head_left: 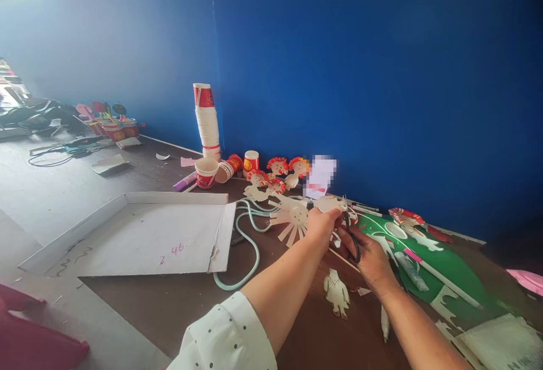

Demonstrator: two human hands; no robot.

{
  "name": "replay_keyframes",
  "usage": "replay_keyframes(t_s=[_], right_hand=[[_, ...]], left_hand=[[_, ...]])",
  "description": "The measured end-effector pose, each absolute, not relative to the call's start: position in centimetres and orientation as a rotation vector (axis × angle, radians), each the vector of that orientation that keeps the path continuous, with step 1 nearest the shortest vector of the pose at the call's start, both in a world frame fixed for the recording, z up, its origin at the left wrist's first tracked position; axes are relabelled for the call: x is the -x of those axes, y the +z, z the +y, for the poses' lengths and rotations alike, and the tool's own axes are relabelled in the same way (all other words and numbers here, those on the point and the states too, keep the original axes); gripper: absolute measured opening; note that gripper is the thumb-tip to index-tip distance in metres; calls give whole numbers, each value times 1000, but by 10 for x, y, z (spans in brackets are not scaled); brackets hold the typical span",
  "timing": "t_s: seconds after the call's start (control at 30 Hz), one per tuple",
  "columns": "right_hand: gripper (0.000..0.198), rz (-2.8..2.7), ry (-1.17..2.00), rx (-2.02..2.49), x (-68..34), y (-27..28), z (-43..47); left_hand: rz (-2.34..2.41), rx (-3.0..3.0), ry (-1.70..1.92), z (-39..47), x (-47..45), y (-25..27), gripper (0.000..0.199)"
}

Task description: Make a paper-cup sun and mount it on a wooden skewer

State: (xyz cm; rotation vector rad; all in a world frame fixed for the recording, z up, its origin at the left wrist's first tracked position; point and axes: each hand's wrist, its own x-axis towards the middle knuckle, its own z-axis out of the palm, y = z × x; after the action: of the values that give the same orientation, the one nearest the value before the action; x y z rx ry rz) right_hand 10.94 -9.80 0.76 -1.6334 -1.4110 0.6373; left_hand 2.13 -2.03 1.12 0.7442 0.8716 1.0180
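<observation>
My left hand (323, 223) is closed on a pale paper cutout (298, 215) with a small face drawn on its round middle and cut strips fanning out. In my right hand (370, 259) is a pair of dark-handled scissors (346, 217), the fingers wrapped through and around the handles. The blades point away from me, right beside my left fingertips. Whether they touch the paper, I cannot tell. Below the hands, a paper doll body (336, 293) lies flat on the dark table.
To the left sits a shallow white box lid (148, 245) with a pale green cord (252, 268) beside it. Behind stand a tall paper cup stack (207, 127) and several red-haired paper dolls (278, 167). A green mat (449, 262) with pens and scraps lies right. A blue partition (360, 76) closes the back.
</observation>
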Motion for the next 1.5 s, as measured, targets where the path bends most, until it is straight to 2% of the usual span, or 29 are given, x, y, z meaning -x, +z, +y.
replay_keyframes(t_s=[0.37,1.3,1.5], right_hand=[[43,-1425,617,1621,-108,8,-100],[39,-1379,686,1635,-110,8,-101],[38,-1395,685,1626,-111,9,-101]], left_hand=[[780,-698,1025,-18,-22,10,22],[622,-736,995,-10,-18,5,9],[605,-752,989,-7,-19,1,19]])
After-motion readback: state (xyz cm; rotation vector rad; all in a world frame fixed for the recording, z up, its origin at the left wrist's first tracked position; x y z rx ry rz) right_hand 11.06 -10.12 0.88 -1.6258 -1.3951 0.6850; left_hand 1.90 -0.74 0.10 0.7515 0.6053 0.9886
